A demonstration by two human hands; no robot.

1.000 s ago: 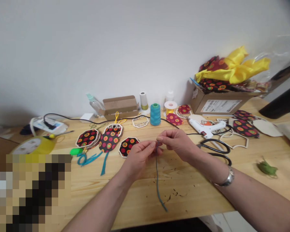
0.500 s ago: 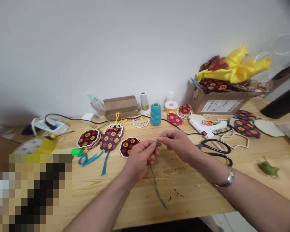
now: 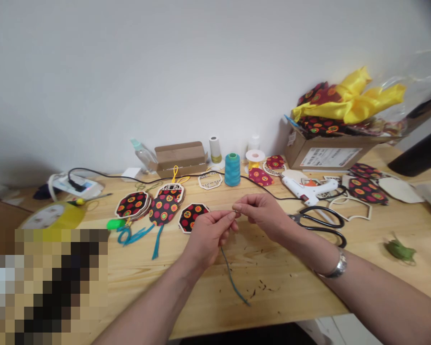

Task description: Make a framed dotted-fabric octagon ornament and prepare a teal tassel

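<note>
A thin teal cord [image 3: 231,275] hangs from my left hand [image 3: 215,235], which is closed on it in a pinch. Fingertip to fingertip with it, my right hand [image 3: 260,213] pinches too, above the middle of the table. What lies between the right fingertips is too small to make out. Just left of my left hand rests an octagonal piece with dark flowered fabric in a pale wooden frame [image 3: 190,219]. Scissors with black handles [image 3: 319,225] lie beyond my right wrist, beside a white glue gun [image 3: 309,189].
Behind my hands stands a teal thread cone [image 3: 232,170]. Stacked fabric-covered frames [image 3: 131,206] and a flowered piece with teal ends [image 3: 164,208] lie left. A carton of fabric [image 3: 323,155] stands back right; a green thread bundle [image 3: 398,250] lies right. A black cable [image 3: 154,181] crosses behind.
Both hands keep their pinch at almost the same spot. The cord's hanging part has shifted slightly in its curve.
</note>
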